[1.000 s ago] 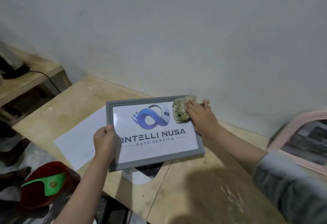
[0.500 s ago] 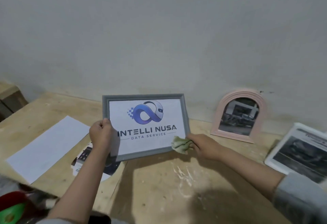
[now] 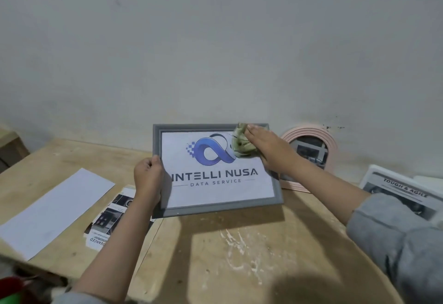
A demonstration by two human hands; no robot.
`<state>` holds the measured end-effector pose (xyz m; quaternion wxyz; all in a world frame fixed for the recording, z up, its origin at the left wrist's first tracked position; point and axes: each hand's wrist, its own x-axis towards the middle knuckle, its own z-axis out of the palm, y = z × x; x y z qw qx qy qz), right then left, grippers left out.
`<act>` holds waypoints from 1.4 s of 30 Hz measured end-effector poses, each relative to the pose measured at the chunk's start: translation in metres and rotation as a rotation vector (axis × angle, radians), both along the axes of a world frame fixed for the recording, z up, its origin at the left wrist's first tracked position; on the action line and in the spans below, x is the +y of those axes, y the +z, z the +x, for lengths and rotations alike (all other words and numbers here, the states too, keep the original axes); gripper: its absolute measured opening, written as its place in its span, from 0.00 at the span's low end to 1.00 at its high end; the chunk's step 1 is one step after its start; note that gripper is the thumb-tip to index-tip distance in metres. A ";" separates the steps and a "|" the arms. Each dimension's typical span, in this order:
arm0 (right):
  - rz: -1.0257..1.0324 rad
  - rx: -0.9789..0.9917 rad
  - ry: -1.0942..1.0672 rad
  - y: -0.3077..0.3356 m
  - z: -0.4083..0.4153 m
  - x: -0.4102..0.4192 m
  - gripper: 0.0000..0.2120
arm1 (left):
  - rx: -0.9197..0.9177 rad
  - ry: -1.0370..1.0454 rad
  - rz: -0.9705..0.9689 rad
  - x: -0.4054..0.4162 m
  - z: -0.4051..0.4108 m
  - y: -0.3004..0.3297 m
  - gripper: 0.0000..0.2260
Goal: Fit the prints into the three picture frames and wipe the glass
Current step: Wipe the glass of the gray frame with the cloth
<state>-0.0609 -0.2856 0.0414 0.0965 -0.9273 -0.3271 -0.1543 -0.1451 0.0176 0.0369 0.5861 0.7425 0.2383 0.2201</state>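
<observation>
Your left hand [image 3: 148,179] grips the left edge of the grey picture frame [image 3: 217,207], holding it tilted up over the middle of the wooden counter [image 3: 215,251]. The print inside shows a blue loop logo above "INTELLI NUSA DATA SERVICE". Your right hand [image 3: 268,146] presses a crumpled green cloth [image 3: 241,144] on the glass at the far right corner. The pink arched frame [image 3: 332,140] leans against the wall just right.

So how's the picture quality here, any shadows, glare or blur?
Head view: soft dim light; broad shadows fall on the table under the grey frame and arms; no glare on the glass, its logo reads sharply; wide-angle bending curves the table edges; the red thing at bottom left is blurred.
</observation>
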 end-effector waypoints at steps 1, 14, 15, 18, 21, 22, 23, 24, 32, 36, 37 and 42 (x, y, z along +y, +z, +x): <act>-0.061 -0.024 -0.001 -0.006 -0.001 -0.001 0.35 | 0.002 0.005 -0.040 0.000 -0.001 0.001 0.16; 0.060 0.097 0.113 -0.065 -0.078 -0.019 0.32 | 0.018 0.051 -0.107 0.019 0.002 -0.006 0.13; 0.056 0.235 0.084 -0.058 -0.083 -0.018 0.27 | 0.015 0.055 -0.095 0.020 0.002 -0.006 0.13; 0.057 0.673 0.047 -0.027 -0.088 -0.014 0.13 | 0.008 0.038 -0.018 0.023 0.000 -0.008 0.12; 0.079 0.800 0.043 0.015 -0.083 -0.011 0.10 | 0.011 0.000 0.046 0.020 0.000 -0.009 0.13; 0.141 0.762 0.039 0.026 -0.079 -0.008 0.12 | 0.008 -0.018 0.054 0.017 0.000 -0.008 0.13; 0.224 0.679 0.035 0.036 -0.074 -0.003 0.14 | -0.001 -0.038 0.061 0.013 0.001 -0.006 0.14; 0.300 0.549 0.034 0.044 -0.067 0.001 0.18 | -0.006 -0.058 0.067 0.008 0.001 -0.003 0.14; -0.065 -0.106 0.148 0.018 -0.012 0.001 0.35 | -0.042 -0.110 -0.113 -0.001 0.008 0.006 0.10; -0.022 -0.179 0.196 -0.005 -0.035 0.004 0.38 | -0.041 -0.084 -0.194 0.007 0.008 0.006 0.09; -0.020 -0.178 0.210 -0.012 -0.040 0.006 0.38 | -0.038 -0.077 -0.202 0.010 0.009 0.006 0.09; 0.034 -0.141 0.317 -0.037 -0.067 0.008 0.39 | -0.039 -0.062 -0.222 0.017 0.011 0.006 0.08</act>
